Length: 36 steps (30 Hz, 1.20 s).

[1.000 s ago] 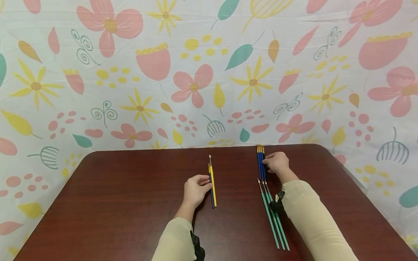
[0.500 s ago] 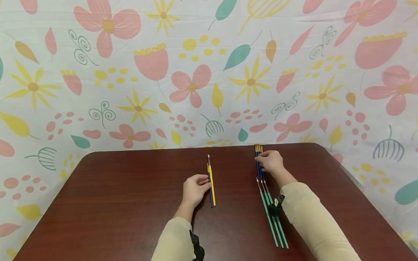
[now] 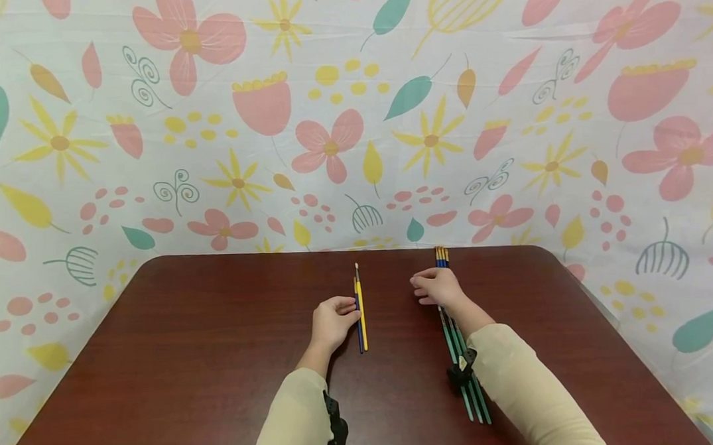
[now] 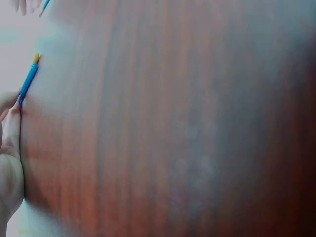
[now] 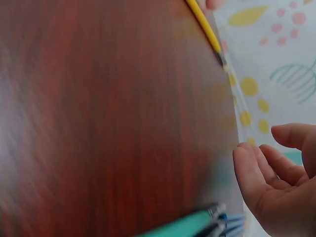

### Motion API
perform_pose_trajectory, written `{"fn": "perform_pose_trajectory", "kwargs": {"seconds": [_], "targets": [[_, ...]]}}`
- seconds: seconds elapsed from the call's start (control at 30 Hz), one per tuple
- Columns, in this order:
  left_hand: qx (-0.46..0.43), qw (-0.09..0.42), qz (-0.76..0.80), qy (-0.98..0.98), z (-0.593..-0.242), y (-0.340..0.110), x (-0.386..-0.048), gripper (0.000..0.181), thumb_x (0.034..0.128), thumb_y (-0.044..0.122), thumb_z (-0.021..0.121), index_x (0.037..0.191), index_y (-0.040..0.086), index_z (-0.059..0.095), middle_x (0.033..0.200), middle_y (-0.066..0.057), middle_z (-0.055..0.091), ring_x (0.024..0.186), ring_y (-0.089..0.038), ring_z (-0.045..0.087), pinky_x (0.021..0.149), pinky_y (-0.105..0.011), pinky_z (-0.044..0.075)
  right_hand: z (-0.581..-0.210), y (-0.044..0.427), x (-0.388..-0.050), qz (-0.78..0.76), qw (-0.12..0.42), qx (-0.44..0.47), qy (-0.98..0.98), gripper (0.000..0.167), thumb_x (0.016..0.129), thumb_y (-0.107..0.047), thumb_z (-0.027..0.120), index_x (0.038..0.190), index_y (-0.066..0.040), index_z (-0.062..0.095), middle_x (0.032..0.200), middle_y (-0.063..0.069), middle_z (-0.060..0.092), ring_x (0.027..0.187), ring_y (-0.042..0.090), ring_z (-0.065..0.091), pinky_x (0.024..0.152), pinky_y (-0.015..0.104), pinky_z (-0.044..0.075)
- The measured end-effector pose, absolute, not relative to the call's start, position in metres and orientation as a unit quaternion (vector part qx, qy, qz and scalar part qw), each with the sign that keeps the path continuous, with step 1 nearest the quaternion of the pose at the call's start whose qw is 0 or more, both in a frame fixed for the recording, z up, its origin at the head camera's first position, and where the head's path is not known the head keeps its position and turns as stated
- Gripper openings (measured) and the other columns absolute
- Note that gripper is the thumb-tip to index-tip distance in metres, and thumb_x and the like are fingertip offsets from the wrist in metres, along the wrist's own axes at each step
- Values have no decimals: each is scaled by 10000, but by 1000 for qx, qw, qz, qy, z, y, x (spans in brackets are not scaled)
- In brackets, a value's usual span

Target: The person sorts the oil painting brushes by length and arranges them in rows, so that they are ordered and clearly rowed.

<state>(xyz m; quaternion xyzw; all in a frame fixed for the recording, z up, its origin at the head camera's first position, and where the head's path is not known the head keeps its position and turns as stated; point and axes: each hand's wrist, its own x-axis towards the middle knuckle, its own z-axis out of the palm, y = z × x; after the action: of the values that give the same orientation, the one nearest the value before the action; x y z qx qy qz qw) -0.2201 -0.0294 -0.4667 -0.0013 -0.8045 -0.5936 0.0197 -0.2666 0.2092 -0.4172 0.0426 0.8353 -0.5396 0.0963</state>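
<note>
On the table's middle lie a blue paintbrush [image 3: 356,290] [image 4: 28,81] and a yellow paintbrush [image 3: 363,318] [image 5: 206,27], side by side. My left hand [image 3: 332,324] [image 4: 11,165] pinches the blue one near its middle, from the left. My right hand [image 3: 442,288] [image 5: 279,190] hovers over the right-hand brushes, its fingers bent toward the left and nothing between them. Beneath it, partly hidden, a row of blue paintbrushes [image 3: 442,261] lies at the far edge. Nearer to me lie three green paintbrushes [image 3: 448,340] [image 5: 180,226], partly covered by the right wrist.
The brown wooden table [image 3: 219,361] reaches back to a flower-patterned cloth [image 3: 326,84] hanging behind it. Black wrist cameras [image 3: 337,422] sit on both sleeves.
My right hand has come away from the blue brushes' right side, passing left across them and slightly toward me. The left hand and its brush have stayed in place.
</note>
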Motion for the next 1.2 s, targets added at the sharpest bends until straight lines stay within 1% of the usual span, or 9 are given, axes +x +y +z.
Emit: {"fn": "perform_pose_trajectory", "kwargs": {"seconds": [0.1,0.2,0.3,0.5,0.67,0.93,1.2], "targets": [[0,19,-594,-804,-467,-30,-220,254,834,86,712,1080,29,692,1044,-114,713,996,-222,682,819,-312,562,-420,200,-262,-548,110,28,829,384,975,-196,504,1266,50,549,1253,259,579,1065,327,640,791,364,579],[0,17,-593,-805,-466,-30,-220,252,839,91,708,1084,32,691,1046,-109,713,998,-220,680,820,-315,562,-423,190,-258,-561,119,29,819,367,973,-194,513,1248,44,566,1221,253,598,1027,299,658,771,356,583],[3,15,-591,-807,-466,-30,-220,253,844,98,704,1090,38,690,1055,-104,712,1007,-221,676,827,-324,559,-426,180,-256,-578,130,28,805,370,970,-187,519,1250,51,561,1213,263,599,1014,299,662,760,355,584],[10,14,-586,-810,-467,-31,-219,254,847,111,704,1092,48,689,1060,-100,711,1019,-222,672,849,-344,552,-429,157,-252,-607,155,39,778,400,968,-216,530,1281,34,540,1220,241,606,1012,286,668,772,360,583],[6,18,-585,-810,-469,-31,-219,252,842,107,708,1084,37,692,1042,-107,717,1004,-216,681,853,-341,551,-430,141,-248,-617,171,37,767,412,963,-212,538,1283,48,529,1212,248,612,1004,298,673,772,376,582],[-4,23,-588,-808,-471,-30,-221,247,835,95,713,1070,23,695,1032,-121,717,988,-221,688,828,-324,562,-432,126,-248,-638,179,48,747,425,956,-201,544,1283,69,513,1141,241,649,953,291,692,758,377,585],[-10,26,-585,-811,-468,-31,-222,245,840,99,708,1073,23,695,1039,-126,715,992,-227,687,829,-328,562,-435,121,-252,-648,164,55,742,386,958,-163,534,1263,73,536,1104,235,664,892,251,705,728,352,590]]}}
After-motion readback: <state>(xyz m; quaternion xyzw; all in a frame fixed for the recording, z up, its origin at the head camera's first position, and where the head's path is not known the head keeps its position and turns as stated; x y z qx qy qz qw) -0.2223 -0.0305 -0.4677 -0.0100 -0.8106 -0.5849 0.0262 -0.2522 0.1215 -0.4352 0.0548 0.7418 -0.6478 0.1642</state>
